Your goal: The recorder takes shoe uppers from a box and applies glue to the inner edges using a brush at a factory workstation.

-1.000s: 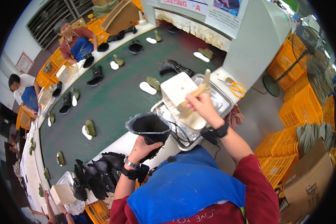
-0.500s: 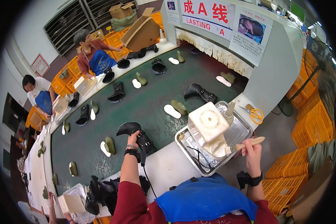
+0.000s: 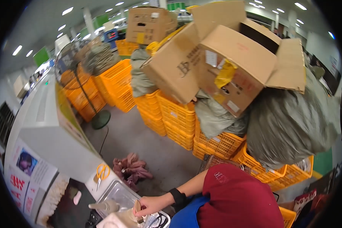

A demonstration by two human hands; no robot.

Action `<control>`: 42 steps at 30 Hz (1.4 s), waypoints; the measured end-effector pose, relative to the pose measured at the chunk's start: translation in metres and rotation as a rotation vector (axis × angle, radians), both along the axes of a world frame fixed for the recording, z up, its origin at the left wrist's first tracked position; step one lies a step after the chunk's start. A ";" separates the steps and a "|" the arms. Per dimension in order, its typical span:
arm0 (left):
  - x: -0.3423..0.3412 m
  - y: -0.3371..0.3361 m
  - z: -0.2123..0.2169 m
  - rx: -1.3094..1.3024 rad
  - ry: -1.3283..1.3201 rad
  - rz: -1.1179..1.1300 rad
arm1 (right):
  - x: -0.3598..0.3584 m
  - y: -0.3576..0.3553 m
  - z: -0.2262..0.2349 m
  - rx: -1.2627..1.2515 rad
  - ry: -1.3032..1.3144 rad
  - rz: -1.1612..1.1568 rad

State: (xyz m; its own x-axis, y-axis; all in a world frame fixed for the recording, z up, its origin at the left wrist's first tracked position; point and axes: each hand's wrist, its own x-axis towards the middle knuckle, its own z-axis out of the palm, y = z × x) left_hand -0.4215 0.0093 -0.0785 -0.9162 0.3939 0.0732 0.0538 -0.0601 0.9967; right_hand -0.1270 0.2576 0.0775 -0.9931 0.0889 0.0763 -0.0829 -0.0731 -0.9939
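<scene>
brush (image 3: 138,207) held in right hand (image 3: 150,205), low over the metal tray (image 3: 117,189).

handle is pinched between thumb and fingers, just beside the white tub (image 3: 116,221); whether the tub is touched by the bristles cannot be told. left hand is out of view, its grip not known. a pale bottle (image 3: 109,205) is held in the tray, left of the brush. orange-handled scissors (image 3: 102,172) are laid on the surface (image 3: 91,185) near the tray's far end. beyond, orange crates (image 3: 178,116) are stacked on the floor (image 3: 171,159), topped by open boxes (image 3: 235,64).
</scene>
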 end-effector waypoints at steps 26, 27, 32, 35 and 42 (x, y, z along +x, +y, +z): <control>0.301 -0.072 0.173 -0.174 -0.013 0.763 | 0.020 -0.032 0.031 -0.163 0.090 0.290; 0.315 -0.062 0.165 -0.414 -0.144 0.816 | 0.017 -0.038 0.024 -0.165 -0.028 0.261; 0.415 -0.083 0.098 -0.946 0.403 0.963 | 0.009 -0.072 0.015 -0.124 0.001 0.353; 0.485 -0.101 0.084 -1.222 0.202 1.282 | 0.007 -0.098 0.013 -0.131 0.034 0.469; 0.542 -0.091 0.034 -1.380 -0.299 1.420 | -0.005 -0.115 0.017 -0.118 0.045 0.644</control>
State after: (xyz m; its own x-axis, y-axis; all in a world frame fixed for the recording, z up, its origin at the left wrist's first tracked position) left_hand 0.1209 -0.0816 -0.0446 -0.4909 -0.8412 0.2269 -0.7822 0.5402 0.3104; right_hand -0.1323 0.1423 0.0946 -0.8464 -0.5125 0.1448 -0.0268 -0.2306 -0.9727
